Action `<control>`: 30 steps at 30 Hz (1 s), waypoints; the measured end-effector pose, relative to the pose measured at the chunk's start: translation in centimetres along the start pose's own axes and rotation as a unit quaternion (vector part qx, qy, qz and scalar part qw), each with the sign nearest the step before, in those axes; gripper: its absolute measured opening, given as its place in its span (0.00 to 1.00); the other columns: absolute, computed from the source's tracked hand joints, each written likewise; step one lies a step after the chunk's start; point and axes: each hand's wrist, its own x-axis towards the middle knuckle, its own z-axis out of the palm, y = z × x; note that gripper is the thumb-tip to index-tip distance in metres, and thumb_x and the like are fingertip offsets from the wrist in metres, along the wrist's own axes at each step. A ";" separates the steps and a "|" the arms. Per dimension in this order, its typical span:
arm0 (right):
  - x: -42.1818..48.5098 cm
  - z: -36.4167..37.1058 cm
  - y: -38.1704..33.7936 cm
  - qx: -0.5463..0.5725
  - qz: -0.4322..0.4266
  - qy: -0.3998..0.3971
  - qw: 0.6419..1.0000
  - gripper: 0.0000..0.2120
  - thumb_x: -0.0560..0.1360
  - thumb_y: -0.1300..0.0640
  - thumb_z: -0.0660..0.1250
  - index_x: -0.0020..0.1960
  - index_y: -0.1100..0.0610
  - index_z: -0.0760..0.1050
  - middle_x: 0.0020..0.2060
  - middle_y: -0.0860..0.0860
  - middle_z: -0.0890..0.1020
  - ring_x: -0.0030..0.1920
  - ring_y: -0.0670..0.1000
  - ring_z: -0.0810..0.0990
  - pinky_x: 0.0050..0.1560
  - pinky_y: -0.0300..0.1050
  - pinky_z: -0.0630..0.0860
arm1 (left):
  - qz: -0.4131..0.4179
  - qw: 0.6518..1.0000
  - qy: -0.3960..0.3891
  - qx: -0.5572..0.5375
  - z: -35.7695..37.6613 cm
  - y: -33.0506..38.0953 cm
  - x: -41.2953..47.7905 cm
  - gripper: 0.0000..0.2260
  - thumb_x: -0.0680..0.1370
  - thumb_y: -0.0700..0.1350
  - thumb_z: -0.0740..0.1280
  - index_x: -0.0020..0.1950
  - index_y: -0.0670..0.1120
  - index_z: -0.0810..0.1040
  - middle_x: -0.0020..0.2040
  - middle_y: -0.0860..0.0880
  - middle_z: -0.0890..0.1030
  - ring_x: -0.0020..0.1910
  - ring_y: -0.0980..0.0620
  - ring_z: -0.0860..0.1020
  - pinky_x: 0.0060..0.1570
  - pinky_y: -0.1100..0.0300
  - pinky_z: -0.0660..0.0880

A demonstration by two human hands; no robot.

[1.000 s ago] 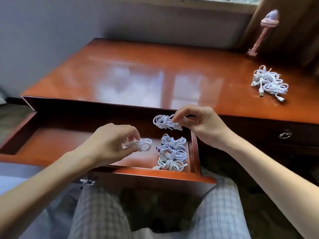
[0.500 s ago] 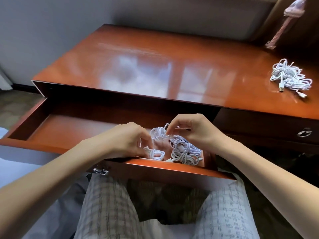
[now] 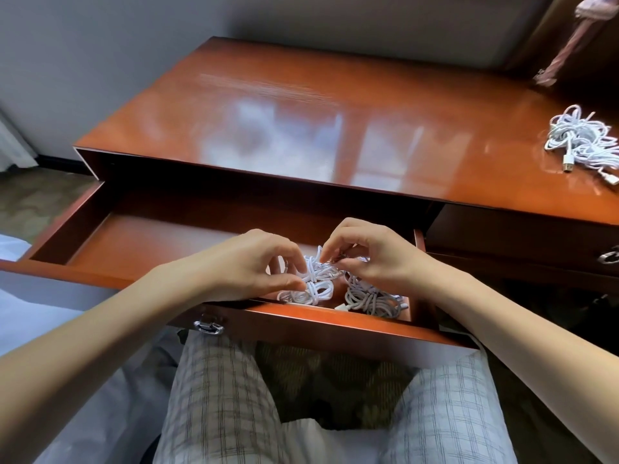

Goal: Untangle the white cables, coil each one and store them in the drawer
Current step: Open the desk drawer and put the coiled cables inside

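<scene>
The glossy red-brown desk (image 3: 335, 112) fills the upper half of the frame, and its drawer (image 3: 167, 239) stands open over my lap. Both my hands are down in the drawer's right end, at centre frame. My left hand (image 3: 248, 262) pinches a coil (image 3: 316, 267) between thumb and bent fingers. My right hand (image 3: 371, 259) nips the same coil's upper loops from the other side, fingertips curled in. The coil is right against the bundles (image 3: 368, 298) lying in the drawer's lower-right corner, though I cannot tell whether it rests on them. A tangle (image 3: 581, 140) lies on the desk at the right edge of the frame, well apart, with its plugs trailing.

The risk, I think, is in the letting go. If one hand releases before the coil is settled, its wrap may slacken and the loops spring out. The corner is crowded, so a loose loop or plug could hook into the bundles and knot things up again. An end left over the front rim might get caught when the drawer shuts.
</scene>
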 end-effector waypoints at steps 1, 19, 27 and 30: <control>0.0 -0.1 -0.1 -0.005 0.001 -0.006 1.000 0.14 0.75 0.71 0.72 0.52 0.53 0.84 0.51 0.50 0.80 0.51 0.49 0.82 0.55 0.49 0.81 | 0.003 1.000 0.007 0.002 -0.1 -0.1 -0.1 0.11 0.76 0.57 0.73 0.55 0.56 0.83 0.46 0.60 0.81 0.45 0.61 0.80 0.41 0.67 0.76; -2.2 -0.7 -0.8 -0.013 -0.002 -0.012 1.000 0.13 0.75 0.66 0.71 0.56 0.53 0.82 0.51 0.47 0.81 0.55 0.49 0.81 0.60 0.45 0.77 | 0.049 0.996 0.069 0.040 -0.1 0.0 0.0 0.09 0.79 0.57 0.68 0.58 0.58 0.80 0.49 0.61 0.80 0.49 0.59 0.79 0.43 0.59 0.77; -3.4 -4.1 -0.4 -0.064 0.011 0.092 0.994 0.10 0.80 0.62 0.68 0.56 0.51 0.82 0.52 0.42 0.82 0.56 0.45 0.81 0.60 0.40 0.77 | 0.090 0.986 0.091 0.110 -1.3 3.2 3.0 0.13 0.81 0.56 0.65 0.65 0.57 0.78 0.62 0.60 0.74 0.62 0.62 0.71 0.63 0.57 0.73; -4.3 -5.9 -0.2 -0.074 0.017 0.119 0.990 0.11 0.80 0.63 0.67 0.56 0.51 0.82 0.51 0.42 0.82 0.56 0.44 0.81 0.59 0.38 0.76 | 0.136 0.975 0.107 0.138 -1.4 5.0 5.5 0.12 0.81 0.54 0.66 0.64 0.56 0.79 0.61 0.59 0.77 0.62 0.60 0.72 0.62 0.56 0.73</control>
